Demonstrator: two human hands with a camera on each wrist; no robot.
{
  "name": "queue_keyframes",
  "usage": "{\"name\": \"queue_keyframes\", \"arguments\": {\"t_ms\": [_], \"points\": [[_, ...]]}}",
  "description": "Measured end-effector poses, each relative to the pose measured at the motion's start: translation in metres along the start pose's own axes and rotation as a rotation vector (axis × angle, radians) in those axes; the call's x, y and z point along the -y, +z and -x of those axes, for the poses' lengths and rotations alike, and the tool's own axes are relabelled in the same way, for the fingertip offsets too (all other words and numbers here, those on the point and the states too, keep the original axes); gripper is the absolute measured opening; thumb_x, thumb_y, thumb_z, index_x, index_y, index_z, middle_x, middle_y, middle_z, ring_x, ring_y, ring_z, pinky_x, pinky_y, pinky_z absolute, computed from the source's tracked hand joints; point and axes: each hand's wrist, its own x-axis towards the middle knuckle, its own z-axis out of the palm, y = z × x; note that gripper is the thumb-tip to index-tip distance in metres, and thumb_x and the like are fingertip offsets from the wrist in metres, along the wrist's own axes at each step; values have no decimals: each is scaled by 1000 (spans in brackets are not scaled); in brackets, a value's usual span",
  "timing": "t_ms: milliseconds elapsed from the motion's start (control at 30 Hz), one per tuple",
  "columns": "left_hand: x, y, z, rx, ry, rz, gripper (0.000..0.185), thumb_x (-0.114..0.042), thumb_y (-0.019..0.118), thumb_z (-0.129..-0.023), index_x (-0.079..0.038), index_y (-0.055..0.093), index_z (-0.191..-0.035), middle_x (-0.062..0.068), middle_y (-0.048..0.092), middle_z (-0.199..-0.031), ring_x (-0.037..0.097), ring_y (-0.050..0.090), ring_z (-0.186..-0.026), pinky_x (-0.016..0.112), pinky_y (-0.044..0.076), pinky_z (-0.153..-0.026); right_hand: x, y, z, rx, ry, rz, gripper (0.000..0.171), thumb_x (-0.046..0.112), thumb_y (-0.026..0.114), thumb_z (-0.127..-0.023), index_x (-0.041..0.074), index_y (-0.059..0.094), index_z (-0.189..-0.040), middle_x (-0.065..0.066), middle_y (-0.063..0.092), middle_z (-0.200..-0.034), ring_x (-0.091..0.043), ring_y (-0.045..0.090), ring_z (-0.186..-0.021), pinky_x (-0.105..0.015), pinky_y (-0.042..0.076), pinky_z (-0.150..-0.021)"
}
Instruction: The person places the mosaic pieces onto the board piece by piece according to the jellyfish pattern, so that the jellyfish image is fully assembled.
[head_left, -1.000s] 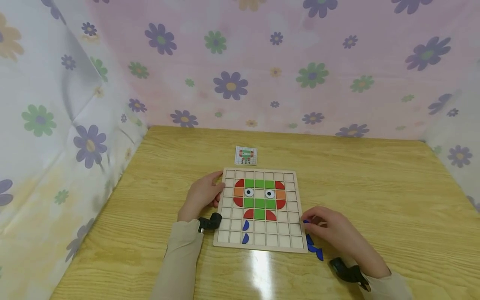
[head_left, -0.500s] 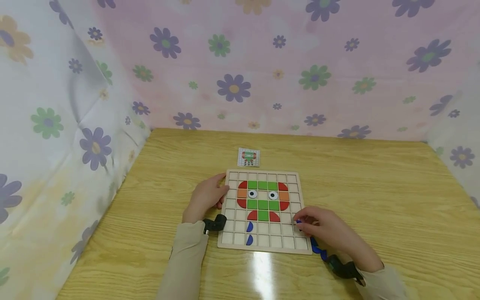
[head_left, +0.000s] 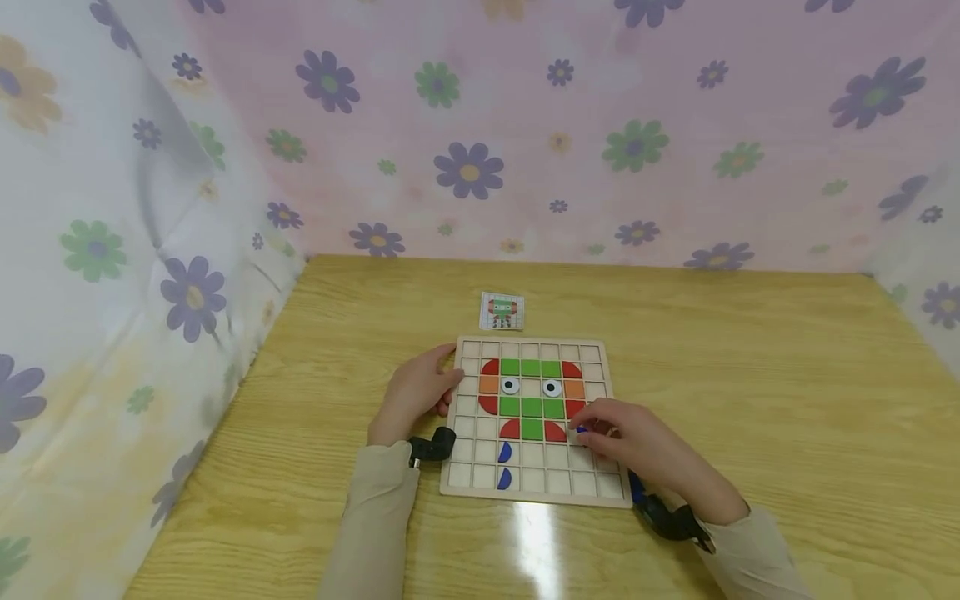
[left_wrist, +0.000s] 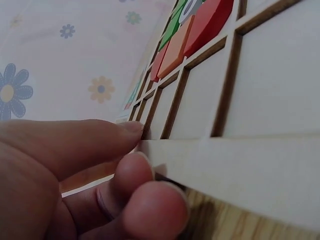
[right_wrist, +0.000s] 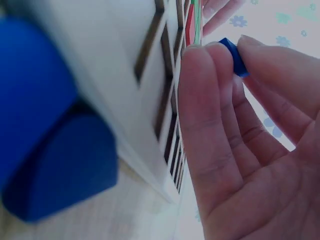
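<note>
While the head view lays out the whole scene, the wrist views add detail it lacks:

Head view: wooden grid board (head_left: 534,492) lies flat on the table (head_left: 750,375), long edges running away from the person; a small pattern card (head_left: 502,310) lies just beyond its far edge.
Board contents: a figure of green, red and orange tiles (head_left: 531,398) with two eye discs fills the upper middle; two blue half-round pieces (head_left: 505,464) sit in cells of the lower left, one below the other.
Right wrist view only: the blue piece (right_wrist: 234,56) is pinched edge-on between thumb and fingertips, its thin edge toward the camera; two more loose blue pieces (right_wrist: 55,150) lie blurred on the table beside the board's rim.
Left wrist view only: fingertips (left_wrist: 132,131) press against the board's side edge, the thumb over the top rim.
Held piece, place: over the board's right side, just right of the red tiles in the row below the face; in the head view only a small blue spot (head_left: 581,430) shows.
Held piece, long axis: cannot tell from so little showing.
Right hand (head_left: 626,442): reaches in from the lower right, knuckles up, fingers curled, gripping the blue piece.
Left hand (head_left: 412,392): rests at the board's left edge, fingers bent and clasping the rim.
</note>
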Motion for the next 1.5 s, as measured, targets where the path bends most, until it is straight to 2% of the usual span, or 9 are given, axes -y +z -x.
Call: {"name": "queue_keyframes", "arguments": {"t_ms": [200, 367, 567, 733, 1033, 1267, 1500], "points": [[-1, 2, 0, -6, -19, -12, 53, -30, 55, -87, -25, 36, -137, 5, 57, -56, 16, 54, -42, 28, 43, -44, 5, 1, 0, 6, -13, -11, 13, 26, 59, -86, 25, 63, -98, 14, 56, -89, -6, 51, -77, -26, 45, -69], [-2, 1, -2, -10, -5, -34, 54, -31, 55, -87, -24, 35, -137, 4, 57, -56, 15, 53, -42, 28, 43, -45, 7, 9, -5, 8, -24, -2, 13, 23, 61, -85, 25, 64, -97, 15, 57, -89, -4, 52, -78, -26, 46, -71], [0, -2, -3, -15, -8, -70, 54, -31, 55, -87, -25, 36, -137, 4, 57, -56, 15, 54, -42, 28, 43, -45, 16, 21, -12, 14, -65, -26, 13, 21, 61, -85, 22, 64, -97, 13, 57, -88, -3, 52, -75, -24, 45, -68], [1, -6, -3, -13, -19, -52, 54, -30, 55, -87, -25, 35, -137, 5, 57, -57, 15, 54, -42, 29, 44, -45, 25, 26, -18, -16, -64, -7, 12, 19, 63, -84, 23, 65, -95, 15, 54, -83, -3, 51, -72, -24, 44, -65], [-1, -2, -5, -10, -11, -39, 53, -31, 56, -87, -25, 37, -136, 6, 57, -56, 18, 56, -44, 29, 45, -44, 37, 36, -23, -22, 15, -23, 12, 20, 64, -82, 23, 66, -93, 18, 56, -80, -4, 50, -71, -25, 43, -67], [-1, -2, -5, -17, -13, -46, 53, -31, 56, -87, -25, 37, -136, 5, 56, -55, 18, 55, -43, 28, 44, -43, 43, 42, -23, -69, 28, 70, 11, 21, 66, -80, 23, 66, -90, 19, 54, -77, -3, 47, -68, -24, 41, -64], [-3, -3, -4, -14, -17, -40, 54, -31, 57, -87, -25, 37, -136, 5, 56, -55, 18, 55, -43, 28, 44, -43, 46, 46, -24, -110, 49, 109, 9, 19, 68, -78, 23, 66, -86, 16, 55, -81, -4, 47, -70, -26, 41, -65]]}}
